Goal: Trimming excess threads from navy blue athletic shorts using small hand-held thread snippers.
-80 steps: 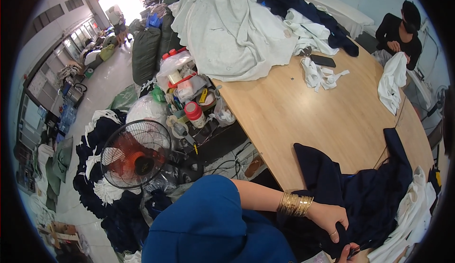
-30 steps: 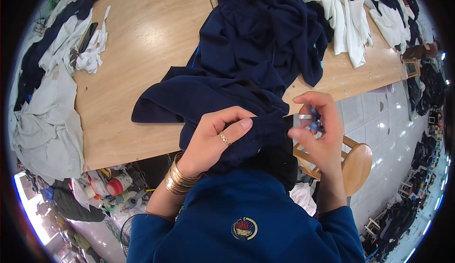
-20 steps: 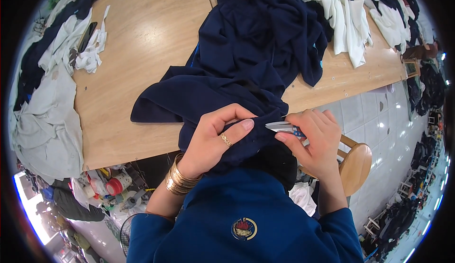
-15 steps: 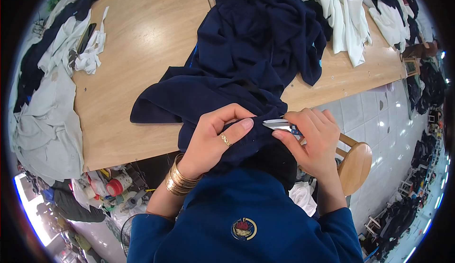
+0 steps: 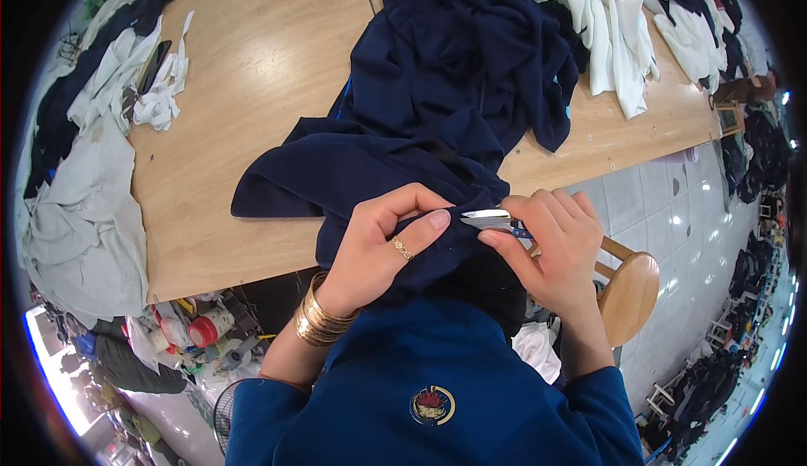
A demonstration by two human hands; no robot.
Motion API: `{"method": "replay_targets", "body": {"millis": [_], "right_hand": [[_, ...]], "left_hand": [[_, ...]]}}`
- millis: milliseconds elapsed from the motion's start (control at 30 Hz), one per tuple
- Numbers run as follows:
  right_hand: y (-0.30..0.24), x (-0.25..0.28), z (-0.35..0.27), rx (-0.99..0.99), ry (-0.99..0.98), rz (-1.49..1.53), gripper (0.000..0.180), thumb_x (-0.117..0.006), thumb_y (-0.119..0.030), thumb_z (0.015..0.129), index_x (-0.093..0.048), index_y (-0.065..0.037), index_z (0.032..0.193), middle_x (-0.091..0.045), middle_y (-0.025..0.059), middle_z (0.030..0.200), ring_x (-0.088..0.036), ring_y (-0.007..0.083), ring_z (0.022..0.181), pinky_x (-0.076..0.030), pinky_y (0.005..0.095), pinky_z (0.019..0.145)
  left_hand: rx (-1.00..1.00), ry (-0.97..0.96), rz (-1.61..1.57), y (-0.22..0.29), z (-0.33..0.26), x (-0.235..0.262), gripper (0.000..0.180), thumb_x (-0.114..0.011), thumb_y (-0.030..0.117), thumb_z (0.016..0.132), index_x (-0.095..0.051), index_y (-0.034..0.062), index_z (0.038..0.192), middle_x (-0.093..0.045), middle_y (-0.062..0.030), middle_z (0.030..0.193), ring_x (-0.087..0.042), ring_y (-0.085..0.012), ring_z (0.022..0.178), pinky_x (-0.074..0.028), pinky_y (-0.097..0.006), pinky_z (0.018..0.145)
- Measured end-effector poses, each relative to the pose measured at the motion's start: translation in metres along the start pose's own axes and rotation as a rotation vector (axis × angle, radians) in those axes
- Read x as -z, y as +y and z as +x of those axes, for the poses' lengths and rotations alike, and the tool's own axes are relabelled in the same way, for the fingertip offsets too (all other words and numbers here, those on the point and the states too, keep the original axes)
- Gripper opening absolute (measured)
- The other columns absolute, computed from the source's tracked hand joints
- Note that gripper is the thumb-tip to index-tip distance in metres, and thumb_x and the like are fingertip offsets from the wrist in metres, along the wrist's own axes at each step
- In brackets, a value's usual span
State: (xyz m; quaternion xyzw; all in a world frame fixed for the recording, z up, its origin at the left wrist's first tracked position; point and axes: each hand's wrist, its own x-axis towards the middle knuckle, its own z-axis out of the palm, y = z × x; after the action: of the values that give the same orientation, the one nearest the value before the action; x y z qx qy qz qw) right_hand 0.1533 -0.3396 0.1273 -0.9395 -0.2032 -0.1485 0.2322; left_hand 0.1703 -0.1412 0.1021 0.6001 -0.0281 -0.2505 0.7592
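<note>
One navy garment (image 5: 454,71) lies in loose, heavy folds on the counter (image 5: 244,79), its near end drawn over the front edge to the person's body, with a flap spreading out to the left. Left hand (image 5: 382,247) is clamped on that near end, thumb and forefinger pinching a fold; it wears a gold ring (image 5: 403,249), and gold bangles (image 5: 318,319) circle the wrist. Right hand (image 5: 555,243) is closed around a small pair of snips (image 5: 487,220) with bright blades and a blue part showing at the grip. The blades point left, their tips just beside the left thumb and over the navy cloth; whether they touch it cannot be told. Beneath both forearms is the person's blue top (image 5: 403,357), with a round emblem (image 5: 433,405) on it. Farther out, white cloth (image 5: 609,29) lies beside the garment at the upper right, while pale grey cloth (image 5: 84,222) covers the counter's left end, near white scraps (image 5: 160,105) and a dark phone (image 5: 155,67). A round wooden stool (image 5: 632,298) stands on the tiled floor (image 5: 626,201) to the right, and a red-and-white jar (image 5: 210,329) sits among clutter at the lower left.
</note>
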Motion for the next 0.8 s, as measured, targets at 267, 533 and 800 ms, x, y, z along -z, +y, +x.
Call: {"method": "replay_targets", "body": {"millis": [267,533,800], "right_hand": [[0.001,-0.002,-0.001,-0.02,0.0,0.033,0.025,-0.072,-0.029,0.071,-0.059,-0.008,0.078,-0.055,0.0006,0.065,-0.048,0.0159,0.055,-0.03,0.0292,0.053],[0.005,0.008,-0.001,-0.063,-0.032,0.15,0.025,-0.071,-0.029,0.072,-0.06,-0.007,0.079,-0.058,0.0024,0.068,-0.052,0.0168,0.057,-0.032,0.0286,0.054],[0.003,0.011,-0.002,-0.006,-0.071,0.061,0.026,-0.07,-0.031,0.073,-0.059,-0.008,0.077,-0.056,0.0015,0.066,-0.051,0.0166,0.057,-0.033,0.0292,0.053]], "left_hand": [[-0.01,-0.018,0.01,0.0,0.0,0.001,0.013,-0.058,0.011,0.086,-0.062,-0.0002,0.092,-0.06,0.0003,0.078,-0.05,-0.0037,0.071,-0.039,-0.018,0.065],[0.057,-0.013,-0.098,0.001,0.0,0.003,0.016,-0.057,0.012,0.086,-0.063,-0.0002,0.094,-0.061,0.0005,0.08,-0.05,-0.0036,0.073,-0.04,-0.017,0.069],[0.096,-0.026,-0.137,0.001,0.001,0.002,0.014,-0.057,0.013,0.087,-0.062,0.0003,0.09,-0.056,0.0036,0.077,-0.047,-0.0018,0.072,-0.037,-0.016,0.067]]}}
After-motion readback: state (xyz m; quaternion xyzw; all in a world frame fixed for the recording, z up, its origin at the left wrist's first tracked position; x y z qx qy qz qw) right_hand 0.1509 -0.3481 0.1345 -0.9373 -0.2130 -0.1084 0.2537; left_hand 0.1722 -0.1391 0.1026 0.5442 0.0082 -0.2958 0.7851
